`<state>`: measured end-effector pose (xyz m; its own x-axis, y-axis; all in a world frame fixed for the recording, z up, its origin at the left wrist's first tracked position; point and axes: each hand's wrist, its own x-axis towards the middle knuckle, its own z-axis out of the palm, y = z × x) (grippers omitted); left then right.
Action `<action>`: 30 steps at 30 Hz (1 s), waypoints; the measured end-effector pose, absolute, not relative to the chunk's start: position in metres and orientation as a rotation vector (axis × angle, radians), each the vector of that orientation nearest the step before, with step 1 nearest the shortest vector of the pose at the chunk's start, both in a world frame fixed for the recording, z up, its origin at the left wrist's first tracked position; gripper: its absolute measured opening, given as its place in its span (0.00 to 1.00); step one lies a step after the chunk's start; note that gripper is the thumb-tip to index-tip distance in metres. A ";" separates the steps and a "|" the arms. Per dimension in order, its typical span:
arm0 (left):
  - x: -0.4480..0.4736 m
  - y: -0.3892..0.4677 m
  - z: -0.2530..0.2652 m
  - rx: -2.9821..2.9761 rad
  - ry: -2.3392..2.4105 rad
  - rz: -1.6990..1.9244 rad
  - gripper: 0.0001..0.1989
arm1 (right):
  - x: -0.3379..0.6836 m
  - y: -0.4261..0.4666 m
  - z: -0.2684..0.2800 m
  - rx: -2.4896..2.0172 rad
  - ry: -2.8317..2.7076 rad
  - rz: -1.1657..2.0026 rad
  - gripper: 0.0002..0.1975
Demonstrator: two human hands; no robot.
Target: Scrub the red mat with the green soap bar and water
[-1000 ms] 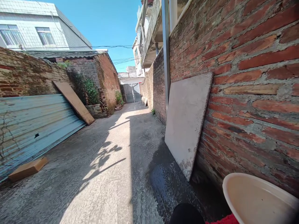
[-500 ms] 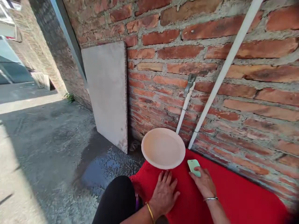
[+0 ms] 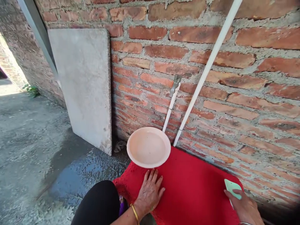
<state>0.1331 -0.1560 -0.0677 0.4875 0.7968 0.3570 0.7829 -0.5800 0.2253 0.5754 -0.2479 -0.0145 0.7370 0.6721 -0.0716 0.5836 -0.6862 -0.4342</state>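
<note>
My left hand [image 3: 150,192] lies flat on the red cloth [image 3: 187,184], fingers spread, just in front of the basin. The pale pink basin [image 3: 148,148] sits at the cloth's far left end and appears to hold water. At the right end of the cloth, my right hand [image 3: 246,206] is closed around a mint-green scrub brush [image 3: 233,187], a flat rounded piece with a small hole near one corner. Its underside is mostly hidden by the hand and the cloth.
A brick wall [image 3: 234,112] runs behind the cloth, with a tap [image 3: 175,83] and a white pipe [image 3: 203,75] on it. A grey slab [image 3: 82,87] leans at the left, by wet concrete floor [image 3: 72,178]. My knee [image 3: 97,203] is near the cloth.
My right hand has slid the scrub brush along the cloth to the right end. My left hand stays flat near the basin. The view has turned rightward.
</note>
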 end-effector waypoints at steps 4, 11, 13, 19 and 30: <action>0.130 -0.155 -0.075 2.790 1.422 0.706 0.21 | 0.491 -0.187 -0.001 -2.486 -1.067 0.296 0.18; 0.124 -0.147 -0.090 2.969 1.409 0.839 0.20 | 0.365 -0.080 0.008 -2.336 -1.418 0.345 0.14; 0.123 -0.145 -0.095 3.003 1.409 0.893 0.20 | 0.362 -0.069 0.005 -2.333 -1.433 0.352 0.14; 0.122 -0.140 -0.106 3.032 1.369 0.923 0.20 | 0.438 -0.100 0.014 -2.448 -1.309 0.314 0.12; 0.125 -0.140 -0.109 3.005 1.396 0.957 0.20 | 0.579 -0.216 0.035 -2.738 -0.659 0.182 0.16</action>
